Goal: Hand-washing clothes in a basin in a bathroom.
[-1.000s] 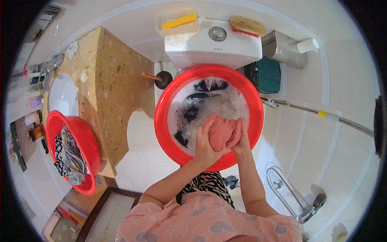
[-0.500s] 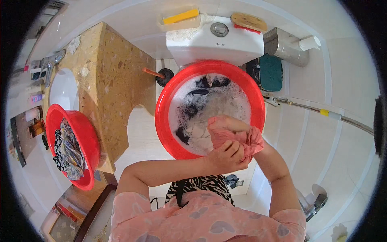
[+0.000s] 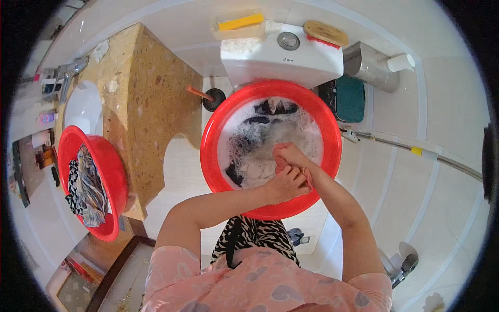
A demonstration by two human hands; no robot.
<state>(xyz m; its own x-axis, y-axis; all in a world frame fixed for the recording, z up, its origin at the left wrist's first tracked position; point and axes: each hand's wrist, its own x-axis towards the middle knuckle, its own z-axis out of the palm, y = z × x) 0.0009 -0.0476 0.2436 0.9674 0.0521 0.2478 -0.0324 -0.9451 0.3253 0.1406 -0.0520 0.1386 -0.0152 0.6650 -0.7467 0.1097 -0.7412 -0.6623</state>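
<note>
Both my hands are over the near right part of a large red basin [image 3: 209, 156] filled with foamy grey water. A pink cloth [image 3: 308, 183], wet-looking and bunched small, is squeezed between them. My left hand [image 3: 286, 185] has its fingers curled over the cloth against my right wrist. Just beyond it, my right hand [image 3: 290, 155] is closed on the cloth's other end; its fingers are partly hidden. Dark garments [image 3: 275, 107] float at the basin's far side, and a pale cloth [image 3: 255, 170] lies in the water beside my hands.
A white toilet tank [image 3: 280, 60] stands behind the basin, with a wooden scrubbing brush [image 3: 325, 33] on top. To the left is a stone counter [image 3: 156, 104], with a second red basin [image 3: 120, 171] of patterned clothes. A plunger [image 3: 213, 99] and a dark green bin [image 3: 349, 99] flank the basin.
The pink cloth, which was spread loosely around my right hand and wrist, is now gathered tightly between both hands. My left hand has shifted slightly up and left.
</note>
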